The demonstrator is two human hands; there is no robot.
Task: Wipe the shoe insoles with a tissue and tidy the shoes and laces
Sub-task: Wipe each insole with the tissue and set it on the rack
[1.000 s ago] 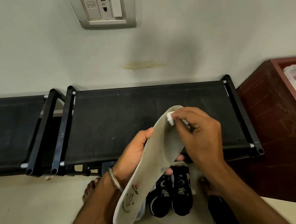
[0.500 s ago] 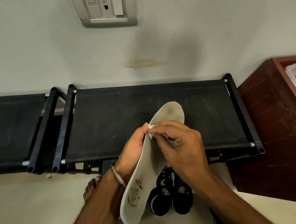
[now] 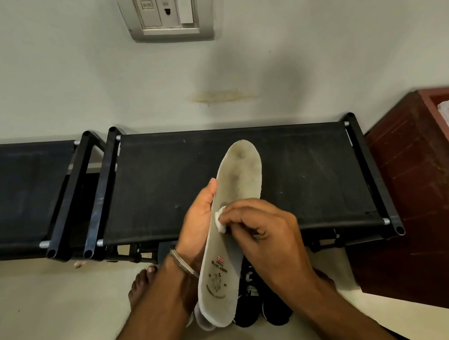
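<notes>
Above the black fabric shoe rack [image 3: 246,184], the left hand [image 3: 198,227] grips a long, grey, smudged insole [image 3: 231,224] by its edge while the right hand [image 3: 268,234] pinches a small white tissue wad [image 3: 220,219] against its middle.

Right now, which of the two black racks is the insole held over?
The wider black rack in the middle of the view, beside the red-brown cabinet. The insole crosses its front edge; the other rack lies off left.

Left hand [image 3: 199,221] cups the insole [image 3: 230,232] from beneath — right hand [image 3: 262,234], fingers curled, pinches a tissue [image 3: 221,221] against it.
</notes>
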